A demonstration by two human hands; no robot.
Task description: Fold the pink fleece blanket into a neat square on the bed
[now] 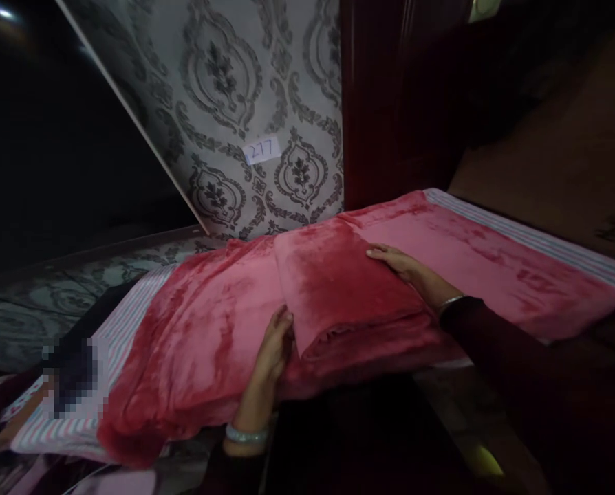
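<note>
A red plush blanket point(199, 330) lies spread over a bed. Part of it is folded into a thick rectangular pad point(338, 289) in the middle. My left hand point(274, 344) presses against the pad's left side with its fingers together and curled at the fold. My right hand point(405, 268) lies flat on the pad's right edge, fingers stretched out along the fabric. A bracelet shows on each wrist.
A striped sheet point(545, 244) covers the bed under the blanket. A patterned grey wall panel point(245, 96) with a paper label reading 277 point(262, 149) stands behind. Dark wooden furniture point(390, 96) rises at the back right. A dark object point(75, 371) lies at the left.
</note>
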